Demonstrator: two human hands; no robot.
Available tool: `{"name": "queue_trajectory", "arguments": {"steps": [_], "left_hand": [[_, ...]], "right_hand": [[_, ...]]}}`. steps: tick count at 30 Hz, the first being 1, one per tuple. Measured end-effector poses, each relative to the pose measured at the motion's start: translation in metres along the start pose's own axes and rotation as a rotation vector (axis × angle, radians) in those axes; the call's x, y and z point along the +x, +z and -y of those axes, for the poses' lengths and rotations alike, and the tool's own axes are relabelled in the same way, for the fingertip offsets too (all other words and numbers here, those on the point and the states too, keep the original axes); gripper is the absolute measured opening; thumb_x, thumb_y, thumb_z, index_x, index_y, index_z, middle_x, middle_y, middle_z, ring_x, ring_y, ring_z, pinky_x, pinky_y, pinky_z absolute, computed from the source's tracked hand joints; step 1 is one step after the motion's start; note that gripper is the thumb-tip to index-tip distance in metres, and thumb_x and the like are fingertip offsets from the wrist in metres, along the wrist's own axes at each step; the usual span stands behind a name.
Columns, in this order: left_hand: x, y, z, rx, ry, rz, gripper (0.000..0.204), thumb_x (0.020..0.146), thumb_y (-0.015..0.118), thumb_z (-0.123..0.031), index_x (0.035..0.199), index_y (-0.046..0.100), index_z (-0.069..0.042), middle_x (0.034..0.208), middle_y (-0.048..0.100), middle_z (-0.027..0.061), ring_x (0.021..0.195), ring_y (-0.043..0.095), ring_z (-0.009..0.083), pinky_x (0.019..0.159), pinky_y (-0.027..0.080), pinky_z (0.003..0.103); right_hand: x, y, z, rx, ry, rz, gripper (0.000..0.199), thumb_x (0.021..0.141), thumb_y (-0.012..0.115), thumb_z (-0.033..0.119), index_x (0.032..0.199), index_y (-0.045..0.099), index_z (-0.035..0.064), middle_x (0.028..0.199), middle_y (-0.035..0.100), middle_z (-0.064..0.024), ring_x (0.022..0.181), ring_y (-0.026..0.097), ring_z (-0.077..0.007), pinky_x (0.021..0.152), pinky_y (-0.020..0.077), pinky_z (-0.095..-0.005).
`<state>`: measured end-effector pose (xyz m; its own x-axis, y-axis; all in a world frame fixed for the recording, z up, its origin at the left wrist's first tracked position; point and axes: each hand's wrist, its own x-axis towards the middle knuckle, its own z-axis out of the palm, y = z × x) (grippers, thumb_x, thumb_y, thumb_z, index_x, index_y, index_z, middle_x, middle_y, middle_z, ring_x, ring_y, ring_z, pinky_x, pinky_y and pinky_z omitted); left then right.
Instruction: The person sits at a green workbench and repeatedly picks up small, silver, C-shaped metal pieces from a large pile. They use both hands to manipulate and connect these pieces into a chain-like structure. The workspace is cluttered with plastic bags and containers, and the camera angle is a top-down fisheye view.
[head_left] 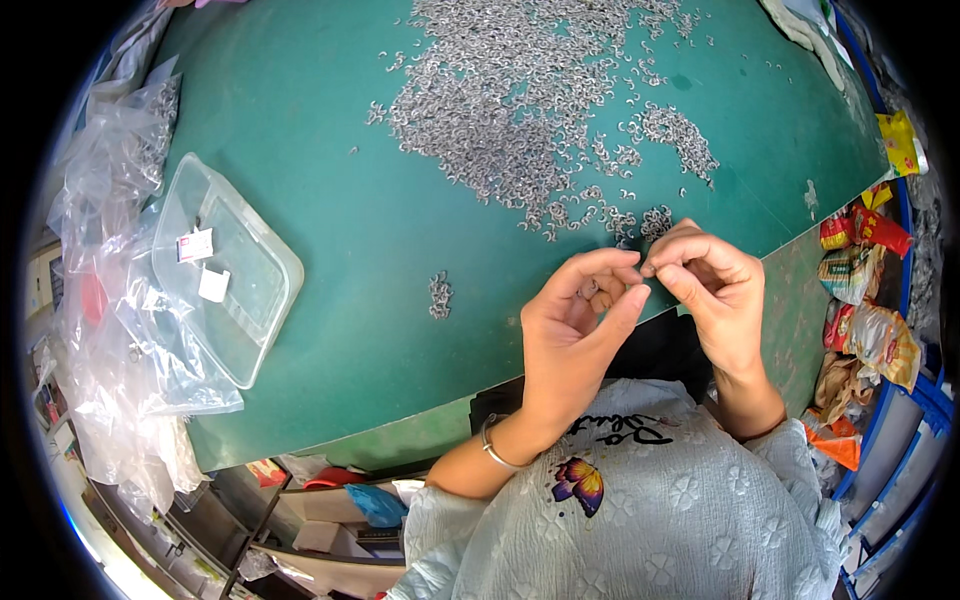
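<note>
Both my hands meet over the table's near edge, at the right. My left hand [572,335] is curled, with thumb and index tips bent toward each other and a bangle on the wrist. Grey glints show among its curled fingers, too small to name. The thumb and index finger of my right hand [715,290] are pinched together beside the left fingertips; what they hold, if anything, is too small to make out. Just beyond the hands lies a small cluster of C-shaped metal pieces [655,222]. A large heap of the same grey pieces [500,110] spreads farther back.
A separate small clump of pieces [440,295] lies left of my hands on the green table [340,350]. A clear plastic tub [270,250] and clear plastic bags [110,270] stand at the left. Colourful packets [870,280] line the right side beyond the table's edge.
</note>
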<state>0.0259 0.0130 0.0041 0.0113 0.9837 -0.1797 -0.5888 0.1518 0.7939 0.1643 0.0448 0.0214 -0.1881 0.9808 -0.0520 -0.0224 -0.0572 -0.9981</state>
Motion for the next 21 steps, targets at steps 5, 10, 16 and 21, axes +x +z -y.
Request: {"name": "queue_trajectory", "arguments": {"steps": [5,10,16,21], "left_hand": [[0.001,0.003,-0.002,0.054,0.007,-0.053,0.020,0.080,0.057,0.008,0.099,0.058,0.004,0.088,0.058,0.0041,0.077,0.050,0.0063,0.067,0.040,0.019],[0.001,0.003,-0.003,0.084,0.025,-0.064,0.019,0.079,0.057,0.009,0.098,0.058,0.005,0.089,0.059,0.0053,0.077,0.051,0.0066,0.066,0.041,0.019],[-0.002,0.001,-0.005,0.089,0.032,-0.066,0.017,0.078,0.057,0.010,0.095,0.059,0.006,0.090,0.059,0.0064,0.075,0.051,0.0066,0.064,0.040,0.019],[-0.003,-0.001,-0.005,0.062,0.028,-0.049,0.017,0.077,0.057,0.012,0.093,0.059,0.006,0.091,0.059,0.0073,0.076,0.051,0.0066,0.063,0.040,0.019]], "right_hand": [[-0.002,0.005,0.002,0.037,0.009,-0.028,0.008,0.076,0.061,-0.006,0.084,0.062,-0.0033,0.082,0.060,-0.0075,0.074,0.049,-0.0119,0.067,0.0397,-0.0240],[0.000,0.006,0.002,-0.278,-0.196,-0.023,0.012,0.071,0.065,-0.005,0.082,0.062,-0.0018,0.081,0.063,-0.0082,0.074,0.053,-0.0153,0.063,0.0397,-0.0244],[-0.002,0.009,0.009,-0.391,-0.282,-0.048,0.014,0.068,0.066,-0.005,0.081,0.062,-0.0016,0.078,0.064,-0.0093,0.071,0.056,-0.0178,0.061,0.0416,-0.0265],[-0.002,0.008,0.011,-0.454,-0.371,-0.036,0.016,0.067,0.067,-0.006,0.081,0.062,-0.0027,0.078,0.064,-0.0102,0.072,0.057,-0.0203,0.064,0.0446,-0.0284]]}}
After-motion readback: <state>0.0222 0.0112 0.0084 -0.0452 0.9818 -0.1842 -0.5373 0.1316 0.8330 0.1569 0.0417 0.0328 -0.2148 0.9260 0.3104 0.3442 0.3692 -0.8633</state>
